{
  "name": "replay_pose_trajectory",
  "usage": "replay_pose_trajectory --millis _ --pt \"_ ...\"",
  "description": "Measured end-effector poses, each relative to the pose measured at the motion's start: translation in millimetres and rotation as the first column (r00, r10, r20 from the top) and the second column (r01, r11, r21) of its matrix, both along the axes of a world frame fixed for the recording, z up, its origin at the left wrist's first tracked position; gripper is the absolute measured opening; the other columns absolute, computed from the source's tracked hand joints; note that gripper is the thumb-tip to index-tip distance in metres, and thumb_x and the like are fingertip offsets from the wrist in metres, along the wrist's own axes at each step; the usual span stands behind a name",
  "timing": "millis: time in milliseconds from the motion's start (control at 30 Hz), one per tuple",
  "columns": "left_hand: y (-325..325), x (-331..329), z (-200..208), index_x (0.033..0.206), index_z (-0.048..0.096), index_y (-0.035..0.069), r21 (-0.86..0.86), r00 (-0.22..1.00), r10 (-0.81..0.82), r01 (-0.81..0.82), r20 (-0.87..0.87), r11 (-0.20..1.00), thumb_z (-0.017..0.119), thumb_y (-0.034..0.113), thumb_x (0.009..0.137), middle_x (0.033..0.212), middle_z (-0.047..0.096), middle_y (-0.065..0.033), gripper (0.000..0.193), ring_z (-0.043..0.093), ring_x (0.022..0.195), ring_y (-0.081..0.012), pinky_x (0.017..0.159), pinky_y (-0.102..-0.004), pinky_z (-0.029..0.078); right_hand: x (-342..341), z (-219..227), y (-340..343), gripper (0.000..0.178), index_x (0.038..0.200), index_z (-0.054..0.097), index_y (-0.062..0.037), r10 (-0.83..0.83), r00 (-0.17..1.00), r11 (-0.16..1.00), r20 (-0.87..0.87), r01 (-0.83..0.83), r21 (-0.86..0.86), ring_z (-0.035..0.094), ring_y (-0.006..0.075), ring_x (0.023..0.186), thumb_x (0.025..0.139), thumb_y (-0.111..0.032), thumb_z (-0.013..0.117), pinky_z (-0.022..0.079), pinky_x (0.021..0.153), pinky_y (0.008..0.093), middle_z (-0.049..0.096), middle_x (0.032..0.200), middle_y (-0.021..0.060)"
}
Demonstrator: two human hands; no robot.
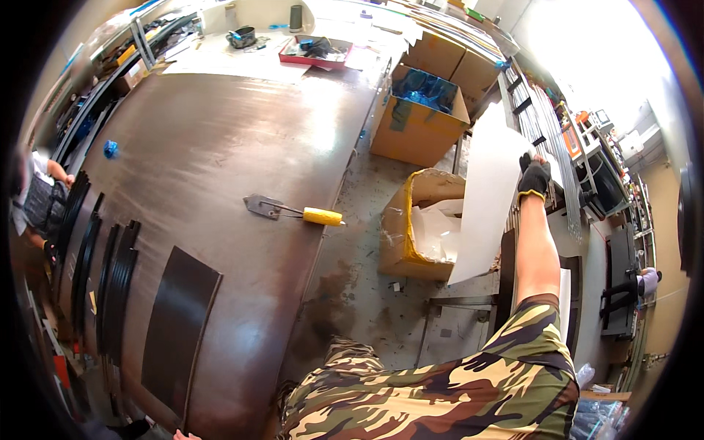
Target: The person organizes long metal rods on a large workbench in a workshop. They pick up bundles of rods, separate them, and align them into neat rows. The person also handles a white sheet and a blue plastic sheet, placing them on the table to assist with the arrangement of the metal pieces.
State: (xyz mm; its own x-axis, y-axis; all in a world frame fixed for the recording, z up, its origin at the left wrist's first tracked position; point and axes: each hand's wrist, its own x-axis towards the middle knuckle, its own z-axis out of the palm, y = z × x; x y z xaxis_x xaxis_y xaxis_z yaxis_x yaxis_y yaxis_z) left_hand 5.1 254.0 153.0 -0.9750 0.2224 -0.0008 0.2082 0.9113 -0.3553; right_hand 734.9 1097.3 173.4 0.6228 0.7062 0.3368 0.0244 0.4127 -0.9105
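Note:
My right hand (pixel 534 177), in a black fingerless glove with a yellow cuff, reaches out to the right. Its fingers are closed on the edge of a large white sheet (pixel 488 191), which hangs down beside the open cardboard box. Only a few fingertips of my left hand (pixel 186 435) show at the bottom edge, close to the lower end of a dark flat panel (pixel 180 323) on the table; whether they grip anything is hidden. A trowel (pixel 323 216) with a yellow handle lies near the table's right edge.
The brown metal table (pixel 242 132) fills the left side, with black strips (pixel 121 293) along its far left. Cardboard boxes (pixel 418 132) stand right of it; one box (pixel 396 235) holds white scraps. Another person (pixel 44 194) works at the left, and a further person (pixel 647 282) is far right.

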Motion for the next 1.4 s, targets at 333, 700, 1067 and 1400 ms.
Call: replay_pose_trajectory --millis 333,700,1067,1400 --pt "-28 39 -12 0.112 0.071 0.006 -0.104 0.989 0.044 -0.030 0.138 0.994 0.066 0.029 0.086 0.115 0.068 -0.0153 0.035 0.064 0.107 -0.0335 0.099 -0.0504 0.046 -33 8 -25 0.019 0.092 0.054 -0.0012 -0.134 0.751 0.989 0.647 0.138 0.045 0.053 0.0191 0.077 0.098 -0.020 0.057 0.047 0.074 0.0331 0.058 0.084 0.0096" --pt "-108 14 -61 0.120 0.065 0.005 0.236 0.984 0.168 -0.151 -0.052 0.960 0.077 0.013 0.076 0.125 0.062 -0.0135 0.046 0.055 0.118 -0.0340 0.101 -0.0446 0.044 -437 -112 -163 0.071 0.141 0.047 -0.0022 0.568 0.059 0.750 0.821 -0.447 -0.488 0.053 0.0385 0.124 0.083 -0.032 0.074 0.043 0.103 0.0425 0.058 0.131 0.0223" --pt "-187 -60 -90 0.127 0.059 0.002 0.359 0.979 -0.164 0.197 -0.121 0.912 0.073 0.014 0.081 0.129 0.060 -0.0136 0.049 0.052 0.123 -0.0300 0.105 -0.0438 0.041 -494 -107 -345 0.023 0.098 0.050 -0.0118 0.980 0.178 0.183 0.085 -0.656 -0.733 0.057 0.0189 0.055 0.090 -0.023 0.069 0.046 0.047 0.0325 0.058 0.072 0.0059" --pt "-209 -124 -119 0.098 0.062 0.002 0.401 0.896 -0.431 0.359 0.105 0.843 0.042 0.017 0.097 0.090 0.068 -0.0162 0.026 0.064 0.089 -0.0329 0.081 -0.0455 0.052 -655 -107 -705 0.035 0.110 0.058 -0.0029 0.583 -0.700 0.072 0.412 -0.461 -0.885 0.066 0.0440 0.092 0.091 -0.032 0.060 0.052 0.081 0.0508 0.068 0.099 0.0267"
